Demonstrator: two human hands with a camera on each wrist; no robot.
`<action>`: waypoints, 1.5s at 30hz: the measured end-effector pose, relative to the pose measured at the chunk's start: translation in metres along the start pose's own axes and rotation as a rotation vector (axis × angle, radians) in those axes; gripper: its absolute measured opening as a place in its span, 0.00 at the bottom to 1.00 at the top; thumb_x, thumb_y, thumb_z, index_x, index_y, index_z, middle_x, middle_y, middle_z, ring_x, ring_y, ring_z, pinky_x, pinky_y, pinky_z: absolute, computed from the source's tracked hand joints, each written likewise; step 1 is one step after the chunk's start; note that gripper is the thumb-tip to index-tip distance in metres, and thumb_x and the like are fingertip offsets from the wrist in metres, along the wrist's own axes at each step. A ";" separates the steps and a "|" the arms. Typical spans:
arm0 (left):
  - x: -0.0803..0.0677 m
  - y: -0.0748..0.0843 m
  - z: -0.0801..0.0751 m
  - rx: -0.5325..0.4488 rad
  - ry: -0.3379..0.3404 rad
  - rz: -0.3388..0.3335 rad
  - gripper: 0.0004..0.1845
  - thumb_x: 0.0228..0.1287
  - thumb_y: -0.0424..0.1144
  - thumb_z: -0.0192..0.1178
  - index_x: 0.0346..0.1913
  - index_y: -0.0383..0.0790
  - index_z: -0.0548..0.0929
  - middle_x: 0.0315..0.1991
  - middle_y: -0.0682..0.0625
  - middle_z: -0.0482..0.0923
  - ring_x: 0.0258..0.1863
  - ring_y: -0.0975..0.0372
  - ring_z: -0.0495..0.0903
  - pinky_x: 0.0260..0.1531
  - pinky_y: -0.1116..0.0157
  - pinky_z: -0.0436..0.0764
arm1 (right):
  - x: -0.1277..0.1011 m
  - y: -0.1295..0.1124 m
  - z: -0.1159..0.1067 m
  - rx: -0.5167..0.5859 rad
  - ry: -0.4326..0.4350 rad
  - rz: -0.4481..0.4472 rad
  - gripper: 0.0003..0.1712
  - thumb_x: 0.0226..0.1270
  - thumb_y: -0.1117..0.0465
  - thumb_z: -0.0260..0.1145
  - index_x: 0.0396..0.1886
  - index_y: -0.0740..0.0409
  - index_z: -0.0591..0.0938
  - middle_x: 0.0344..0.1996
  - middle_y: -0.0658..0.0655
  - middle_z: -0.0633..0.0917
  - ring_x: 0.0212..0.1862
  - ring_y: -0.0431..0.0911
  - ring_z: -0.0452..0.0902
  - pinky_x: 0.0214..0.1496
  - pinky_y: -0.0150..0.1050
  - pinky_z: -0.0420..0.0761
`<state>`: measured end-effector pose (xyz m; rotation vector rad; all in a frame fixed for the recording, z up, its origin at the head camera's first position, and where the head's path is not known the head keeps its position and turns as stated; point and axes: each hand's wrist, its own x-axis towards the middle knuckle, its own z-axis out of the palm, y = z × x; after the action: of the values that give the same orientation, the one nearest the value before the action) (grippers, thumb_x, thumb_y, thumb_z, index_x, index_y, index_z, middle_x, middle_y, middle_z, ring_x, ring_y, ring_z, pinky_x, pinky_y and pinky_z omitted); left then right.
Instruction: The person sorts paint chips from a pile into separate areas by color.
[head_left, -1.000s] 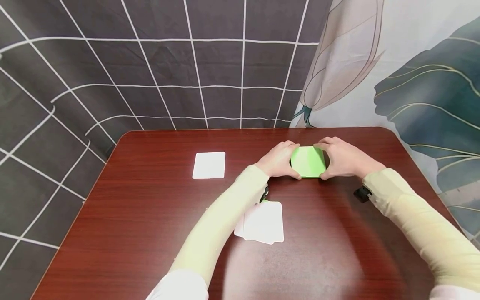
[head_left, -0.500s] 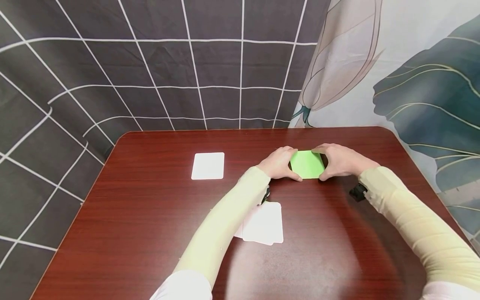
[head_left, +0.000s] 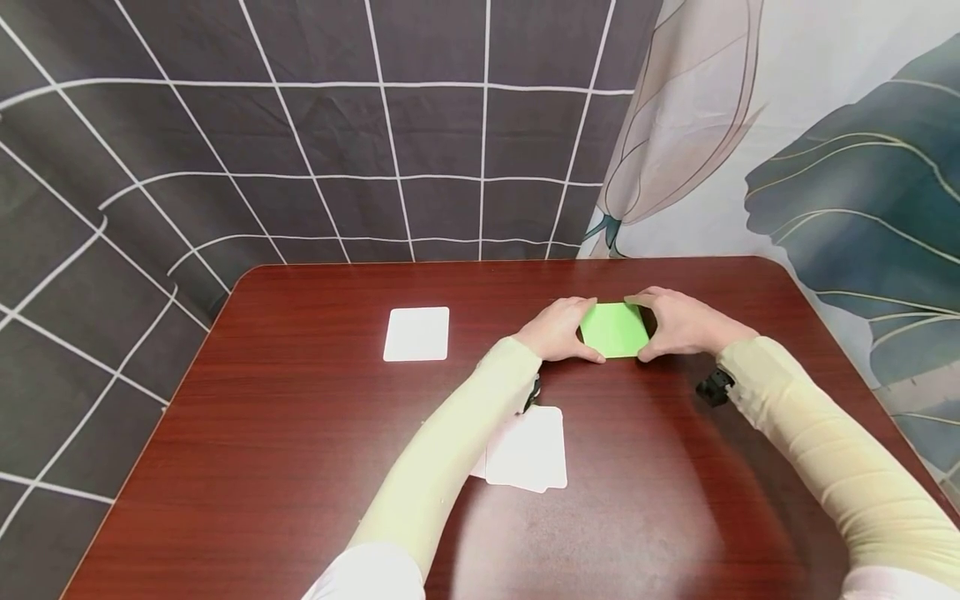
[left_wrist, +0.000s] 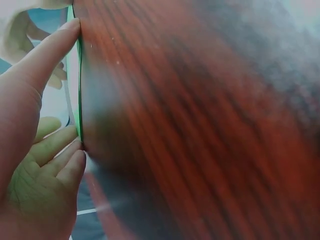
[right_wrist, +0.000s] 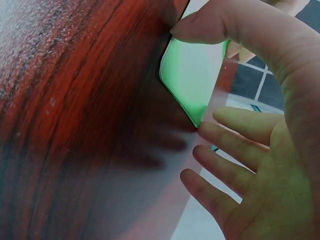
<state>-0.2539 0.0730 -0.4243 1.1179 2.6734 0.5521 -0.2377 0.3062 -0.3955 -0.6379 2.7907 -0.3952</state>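
Note:
At the table's far right, a thin stack of green square cards (head_left: 614, 330) lies flat or nearly flat between both hands. My left hand (head_left: 557, 330) holds its left side, thumb at the near corner and fingers at the far one. On the right side my right hand (head_left: 686, 323) spans the stack the same way. The left wrist view shows the stack edge-on as a thin green line (left_wrist: 80, 95) between thumb and fingers. In the right wrist view, the thumb rests on the green cards (right_wrist: 187, 75), and a forefinger is close to the far corner.
A single white square card (head_left: 416, 334) lies at the far left of the reddish-brown table (head_left: 285, 450). Several overlapping white cards (head_left: 527, 450) lie nearer, partly behind the left sleeve (head_left: 442, 442). Grey gridded cloth (head_left: 315, 125) hangs behind the table.
Over the last second the green stack's far edge has dropped slightly toward the table, and the right hand has shifted a little nearer and left. The white cards stay in place.

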 end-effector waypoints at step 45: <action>-0.173 -0.005 -0.042 -0.051 0.158 0.089 0.54 0.49 0.64 0.77 0.74 0.40 0.69 0.70 0.50 0.71 0.68 0.59 0.68 0.68 0.64 0.65 | -0.054 -0.127 0.003 0.028 0.374 -0.213 0.52 0.53 0.39 0.79 0.70 0.62 0.74 0.65 0.61 0.76 0.63 0.55 0.72 0.61 0.55 0.75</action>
<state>-0.1494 -0.0655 -0.3825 1.2325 2.7330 0.7499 -0.1405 0.2198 -0.3483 -0.9454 3.0656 -0.6546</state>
